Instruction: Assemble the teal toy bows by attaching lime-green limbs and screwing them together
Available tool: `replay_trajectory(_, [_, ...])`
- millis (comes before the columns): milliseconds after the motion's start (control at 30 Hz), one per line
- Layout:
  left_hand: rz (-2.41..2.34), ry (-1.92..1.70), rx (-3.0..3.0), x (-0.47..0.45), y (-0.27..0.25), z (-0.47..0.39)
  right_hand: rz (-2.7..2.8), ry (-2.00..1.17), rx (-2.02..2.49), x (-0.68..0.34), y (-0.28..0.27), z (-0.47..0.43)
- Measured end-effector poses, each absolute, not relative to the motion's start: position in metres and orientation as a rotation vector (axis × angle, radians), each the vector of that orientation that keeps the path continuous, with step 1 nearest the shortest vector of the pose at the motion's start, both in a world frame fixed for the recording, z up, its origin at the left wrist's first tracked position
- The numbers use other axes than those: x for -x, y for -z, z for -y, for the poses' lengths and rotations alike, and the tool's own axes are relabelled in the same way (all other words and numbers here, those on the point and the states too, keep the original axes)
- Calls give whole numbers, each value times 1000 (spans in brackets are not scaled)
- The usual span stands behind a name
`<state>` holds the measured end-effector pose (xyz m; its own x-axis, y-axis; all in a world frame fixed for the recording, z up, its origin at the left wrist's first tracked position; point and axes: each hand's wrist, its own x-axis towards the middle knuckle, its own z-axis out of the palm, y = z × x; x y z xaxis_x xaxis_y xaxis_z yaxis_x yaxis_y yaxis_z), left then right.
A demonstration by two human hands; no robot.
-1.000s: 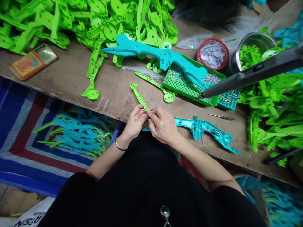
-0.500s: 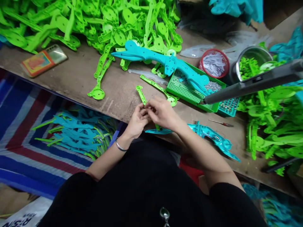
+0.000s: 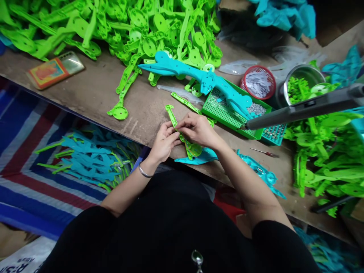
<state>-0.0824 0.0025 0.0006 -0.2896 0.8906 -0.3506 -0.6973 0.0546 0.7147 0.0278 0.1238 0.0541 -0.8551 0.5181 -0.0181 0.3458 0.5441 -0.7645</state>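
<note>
A long lime-green plastic piece with a round disc at its lower end lies slanted between my hands. My left hand wears a silver bangle and has its fingers closed around the middle of this piece. My right hand is pinched over the same spot, thumb and fingertips together; whatever it pinches is too small or hidden to make out. Below the hands, a blue plastic part lies at the table edge. Another green strip lies just beyond my right hand.
A grey power screwdriver slants in from the right over a green basket of small metal parts. A blue moulded part rests across that basket. Green parts are heaped behind. A thin screwdriver and a phone lie on the table.
The green piece shows more of its length between my hands, its disc end now visible. My right hand has shifted slightly right and down, its fingers straighter. The view has tilted a little.
</note>
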Motion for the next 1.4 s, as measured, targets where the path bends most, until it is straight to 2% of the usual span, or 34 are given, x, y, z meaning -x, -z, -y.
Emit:
replay_trajectory(267, [-1076,-1621,-270,77,1,-8,2538,-1315,718,-26,-50,-130])
replay_trajectory(367, [-1095,-1631,-270,75,1,-9,2514,-1334,581,-26,-59,-134])
replay_trajectory(600, [-1133,-1665,-259,73,1,-10,2635,-1178,286,-8,-65,-138])
replay_trajectory(933, [-1124,-1678,-265,73,2,-9,2591,-1224,491,-2,-54,-134])
replay_trajectory(1133, [-1137,-1697,-288,72,5,-9,2575,-1071,596,1,-52,-124])
replay_trajectory(1267, [-1121,-1692,-292,73,4,-9,2442,-1131,786,2,-49,-116])
replay_trajectory(1400, [-1093,-1719,-291,73,4,-9,2394,-1244,790,1,-48,-117])
